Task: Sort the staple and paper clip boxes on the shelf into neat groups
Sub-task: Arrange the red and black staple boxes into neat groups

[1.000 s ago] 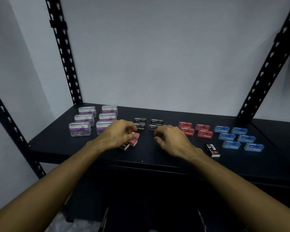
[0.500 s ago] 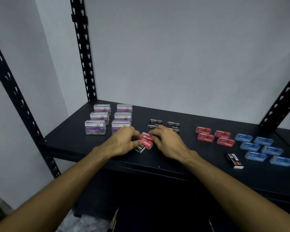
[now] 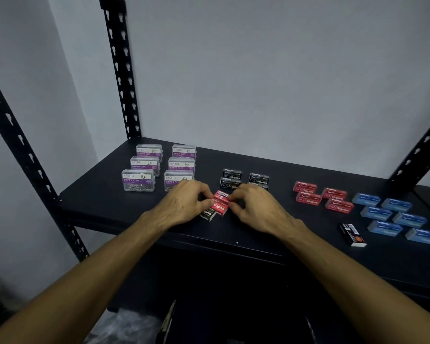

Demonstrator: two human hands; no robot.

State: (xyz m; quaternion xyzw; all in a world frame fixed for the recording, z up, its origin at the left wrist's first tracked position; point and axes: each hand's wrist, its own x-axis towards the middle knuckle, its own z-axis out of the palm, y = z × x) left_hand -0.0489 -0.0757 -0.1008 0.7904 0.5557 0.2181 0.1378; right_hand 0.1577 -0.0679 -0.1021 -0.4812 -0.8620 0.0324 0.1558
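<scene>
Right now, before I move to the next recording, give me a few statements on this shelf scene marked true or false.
1. Both hands are on the red staple boxes at the shelf's front. True: left hand, right hand.
2. The paper clip boxes number eight. False: six, in two columns.
3. The blue staple boxes form the rightmost group. True.
4. A lone black box lies among the paper clip boxes. False: it lies near the blue group.
5. The red group on the right holds four boxes. True.
</scene>
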